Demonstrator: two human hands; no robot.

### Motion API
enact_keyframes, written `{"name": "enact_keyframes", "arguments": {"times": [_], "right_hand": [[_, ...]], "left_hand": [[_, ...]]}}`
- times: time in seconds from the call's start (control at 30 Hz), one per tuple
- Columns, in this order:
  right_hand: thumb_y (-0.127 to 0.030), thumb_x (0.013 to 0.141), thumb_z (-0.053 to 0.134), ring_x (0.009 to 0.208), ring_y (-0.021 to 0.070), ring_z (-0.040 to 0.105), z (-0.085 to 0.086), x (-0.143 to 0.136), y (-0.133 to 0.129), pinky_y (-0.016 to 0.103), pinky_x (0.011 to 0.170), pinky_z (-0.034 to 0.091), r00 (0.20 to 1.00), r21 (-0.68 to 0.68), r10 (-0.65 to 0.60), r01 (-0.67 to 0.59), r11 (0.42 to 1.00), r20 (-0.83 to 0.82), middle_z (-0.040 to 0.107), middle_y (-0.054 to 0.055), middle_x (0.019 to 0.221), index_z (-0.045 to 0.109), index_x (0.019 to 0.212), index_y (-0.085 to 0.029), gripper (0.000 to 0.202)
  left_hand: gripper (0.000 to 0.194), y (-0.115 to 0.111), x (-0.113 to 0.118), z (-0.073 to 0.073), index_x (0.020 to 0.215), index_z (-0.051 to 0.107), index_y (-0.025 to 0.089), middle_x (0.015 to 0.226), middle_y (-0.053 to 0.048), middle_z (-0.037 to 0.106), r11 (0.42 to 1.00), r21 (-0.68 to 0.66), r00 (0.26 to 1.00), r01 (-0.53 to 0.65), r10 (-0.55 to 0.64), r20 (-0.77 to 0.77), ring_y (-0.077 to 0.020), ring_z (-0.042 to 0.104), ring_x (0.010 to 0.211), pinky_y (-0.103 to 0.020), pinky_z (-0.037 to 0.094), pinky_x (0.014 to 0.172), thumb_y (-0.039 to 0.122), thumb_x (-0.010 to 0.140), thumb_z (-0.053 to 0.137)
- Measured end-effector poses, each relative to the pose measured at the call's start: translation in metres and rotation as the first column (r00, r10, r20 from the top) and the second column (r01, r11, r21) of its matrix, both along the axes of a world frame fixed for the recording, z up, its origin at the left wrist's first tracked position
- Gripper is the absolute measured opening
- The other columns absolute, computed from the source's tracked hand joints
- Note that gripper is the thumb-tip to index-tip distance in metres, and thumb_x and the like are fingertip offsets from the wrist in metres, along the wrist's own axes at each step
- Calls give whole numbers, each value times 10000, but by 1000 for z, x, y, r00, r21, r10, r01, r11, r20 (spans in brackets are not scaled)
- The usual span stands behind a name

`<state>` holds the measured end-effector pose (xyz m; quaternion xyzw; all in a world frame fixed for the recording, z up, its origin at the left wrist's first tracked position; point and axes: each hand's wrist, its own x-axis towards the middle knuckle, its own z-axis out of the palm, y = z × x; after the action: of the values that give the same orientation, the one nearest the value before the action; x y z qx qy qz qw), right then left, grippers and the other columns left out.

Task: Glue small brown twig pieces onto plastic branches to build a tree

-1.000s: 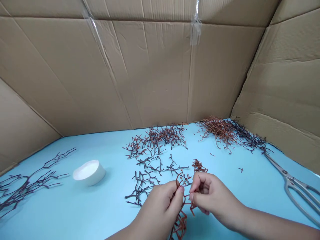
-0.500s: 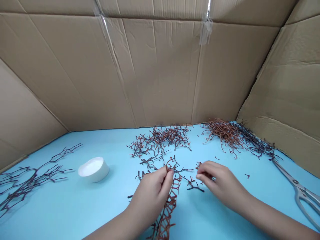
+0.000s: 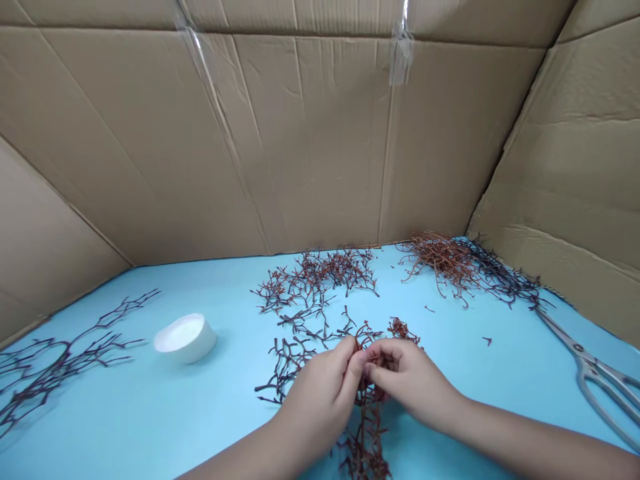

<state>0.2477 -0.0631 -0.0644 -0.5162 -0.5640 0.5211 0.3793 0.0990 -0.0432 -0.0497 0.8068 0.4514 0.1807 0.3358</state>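
Long reddish-brown branched twig work hangs down toward the front edge of the view. Its upper end is pinched in my left hand, between thumb and bent fingers. My right hand meets it there, thumb and fingertips closed at the same spot; what they grip is too small to make out. Just behind my right hand lies a small reddish cluster. Dark forked twig pieces spread on the blue surface to the left of and behind my left hand.
Beyond the hands is a heap of forked twigs. A white round container and large dark branches are at left. Thin stems lie at back right, near metal scissors. Cardboard walls surround the blue surface.
My right hand has moved left to meet my left hand, which has shifted slightly right with the twig work. The view has shifted a little.
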Motion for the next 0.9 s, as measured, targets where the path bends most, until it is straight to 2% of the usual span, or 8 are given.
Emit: {"name": "enact_keyframes", "arguments": {"times": [0.07,0.17,0.3,0.43,0.53,0.7,0.83,0.9], "right_hand": [[-230,714,534,516,95,441,1,2,2,216,492,354,997,-16,-50,49,999,-59,472,-44,562,527,659,-171,81],[-235,684,547,510,93,444,5,6,3,211,471,358,985,-12,-92,91,996,-149,478,-48,586,503,705,-182,71],[-148,652,512,438,65,390,5,6,1,179,405,315,982,-25,-50,46,999,-183,425,-78,533,478,700,-188,70],[-83,605,457,386,44,369,2,7,1,160,371,295,976,-93,54,-75,993,-211,433,-86,490,504,672,-174,122],[-116,626,508,355,39,375,1,10,0,144,333,277,947,-138,87,-135,981,-308,458,-87,469,478,672,-177,82],[-180,633,619,322,23,393,2,15,-2,116,302,263,906,-185,117,-207,961,-406,541,-64,468,391,645,-187,229],[-126,592,573,308,35,424,-2,17,-5,103,269,243,907,-268,36,-162,950,-420,508,-88,433,400,664,-188,198],[-96,556,532,309,48,441,-4,17,-8,110,259,252,913,-297,14,-147,944,-407,501,-96,445,439,712,-185,202]], "left_hand": [[271,-1,-1,7,763,406,210,653,28,471,992,-108,995,72,-64,75,-135,433,606,-247,312,560,392,885,246],[195,2,-3,15,890,430,210,679,40,476,937,-310,982,160,-119,146,-123,427,630,-236,327,573,376,860,331],[235,8,-5,14,646,416,183,578,63,341,873,-408,963,268,-246,107,-91,304,539,-220,269,507,321,830,372],[254,12,-9,9,612,424,181,539,71,287,736,-542,913,405,-361,193,-75,244,485,-212,222,456,321,821,398],[242,17,-13,5,664,482,183,560,67,360,621,-639,891,454,-334,309,-64,272,471,-200,229,441,386,794,462],[291,16,-15,-8,749,560,185,626,52,486,486,-717,866,500,-264,425,-58,364,489,-193,280,458,438,632,646],[381,4,-10,-16,702,539,167,610,33,519,496,-756,892,426,-91,443,-60,364,477,-201,270,467,542,647,577],[384,0,-8,-15,645,523,160,606,28,517,512,-770,914,380,-79,399,-63,379,496,-204,271,486,543,668,543]]}}
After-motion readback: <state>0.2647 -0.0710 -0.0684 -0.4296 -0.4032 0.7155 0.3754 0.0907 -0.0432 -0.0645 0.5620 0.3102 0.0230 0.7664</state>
